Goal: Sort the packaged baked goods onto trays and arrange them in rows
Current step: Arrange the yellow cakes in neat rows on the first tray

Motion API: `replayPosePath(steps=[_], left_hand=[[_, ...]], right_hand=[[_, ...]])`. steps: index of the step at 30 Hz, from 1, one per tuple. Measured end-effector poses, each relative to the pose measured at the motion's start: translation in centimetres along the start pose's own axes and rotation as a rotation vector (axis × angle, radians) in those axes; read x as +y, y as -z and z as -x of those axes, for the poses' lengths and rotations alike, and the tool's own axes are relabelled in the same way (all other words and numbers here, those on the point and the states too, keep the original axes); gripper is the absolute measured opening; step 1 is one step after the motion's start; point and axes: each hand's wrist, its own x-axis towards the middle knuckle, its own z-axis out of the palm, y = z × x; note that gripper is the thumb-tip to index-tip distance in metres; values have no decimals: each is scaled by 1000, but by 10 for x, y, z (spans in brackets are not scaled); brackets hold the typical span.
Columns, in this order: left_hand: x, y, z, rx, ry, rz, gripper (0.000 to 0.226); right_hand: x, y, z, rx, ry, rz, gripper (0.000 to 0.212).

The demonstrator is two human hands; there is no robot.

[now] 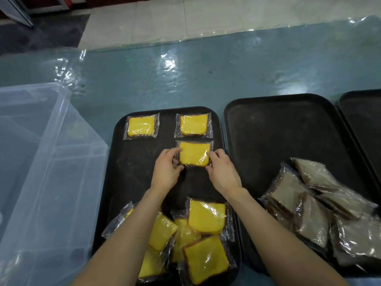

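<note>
A teal table (185,79) under a glossy clear sheet carried everything. At its left stood a large translucent storage bin (41,162). Three black trays lay side by side to the right of it: the left tray (132,162), the middle tray (278,131), and a third tray (367,120) cut off by the right edge.

On the near end of the left tray sat a loose heap of wrapped yellow cake slices (195,234). A heap of wrapped brown slices (319,213) filled the near right part of the middle tray.

Along the far end of the left tray lay two yellow packets in a row, the far-left packet (141,126) and the far-right packet (193,125). Just nearer than the far-right one lay a third yellow packet (193,153), flat on the tray. The left hand (166,170) pinched its left edge and the right hand (221,172) pinched its right edge, fingers curled on the wrapper.
</note>
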Motion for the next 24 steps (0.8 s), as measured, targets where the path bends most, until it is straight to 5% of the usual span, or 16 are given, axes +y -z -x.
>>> replayPosePath(steps=[24], left_hand=[[-6, -5, -13, -18, -8, -17, 69]], right_hand=[[5, 2, -18, -25, -14, 26, 61]])
